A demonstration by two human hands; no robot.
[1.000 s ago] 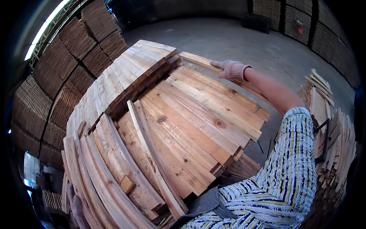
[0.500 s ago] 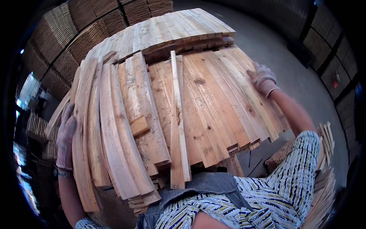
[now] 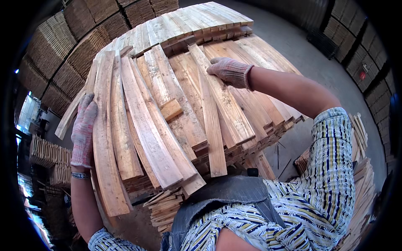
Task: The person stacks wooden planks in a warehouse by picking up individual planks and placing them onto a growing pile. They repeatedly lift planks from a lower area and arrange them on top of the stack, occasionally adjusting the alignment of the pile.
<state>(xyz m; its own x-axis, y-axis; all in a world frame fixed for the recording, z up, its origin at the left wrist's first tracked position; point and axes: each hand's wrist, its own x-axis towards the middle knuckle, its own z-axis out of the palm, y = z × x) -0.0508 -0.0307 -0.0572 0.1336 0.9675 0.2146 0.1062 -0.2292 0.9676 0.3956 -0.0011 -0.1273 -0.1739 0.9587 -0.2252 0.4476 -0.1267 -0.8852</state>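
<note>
Head view, plank (image 3: 229, 105), slanting lengthwise down-right

Way through: past the right edge of the stack (image 3: 268, 52), above the floor (image 3: 293, 52). Raised tier (image 3: 180, 25) walls off the far edge. Left hand (image 3: 83, 131) along the left edge, slanting board (image 3: 72, 113) jutting out beside it. Small block (image 3: 171, 109) sticks up left of centre. Right forearm (image 3: 289, 85) crosses the right half, right hand (image 3: 230, 72) on a plank (image 3: 230, 113); wearer's apron (image 3: 234, 190) crowds the near edge.
</note>
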